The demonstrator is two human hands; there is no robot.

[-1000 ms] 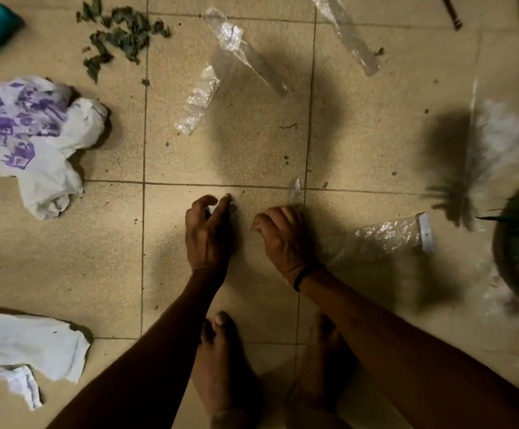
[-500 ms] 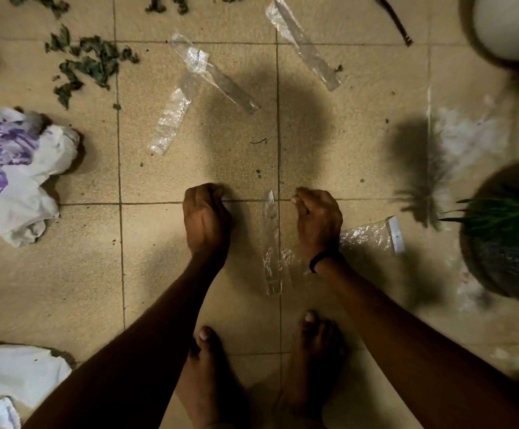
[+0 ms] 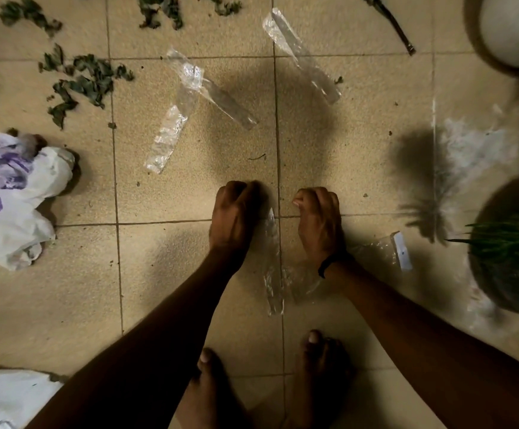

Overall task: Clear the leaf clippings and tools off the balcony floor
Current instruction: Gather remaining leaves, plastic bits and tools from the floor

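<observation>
Beige tiled floor (image 3: 190, 274) with dark grout lines. Leaf clippings (image 3: 85, 85) lie scattered at the upper left, and a crumpled white and purple bag (image 3: 13, 196) just below them. Two clear plastic strips (image 3: 211, 94) cross near the top, a third strip (image 3: 301, 57) lies to their right, and a fourth strip (image 3: 272, 264) lies along a grout line. A dark tool (image 3: 391, 23) lies at the top right, and a potted plant (image 3: 505, 258) stands at the right edge

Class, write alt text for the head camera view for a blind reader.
A person's left hand and right hand, fingers curled, reach down toward a tiled floor either side of a clear plastic strip. Around them lie leaf clippings, more plastic strips, a crumpled white-and-purple bag and a potted plant.
</observation>
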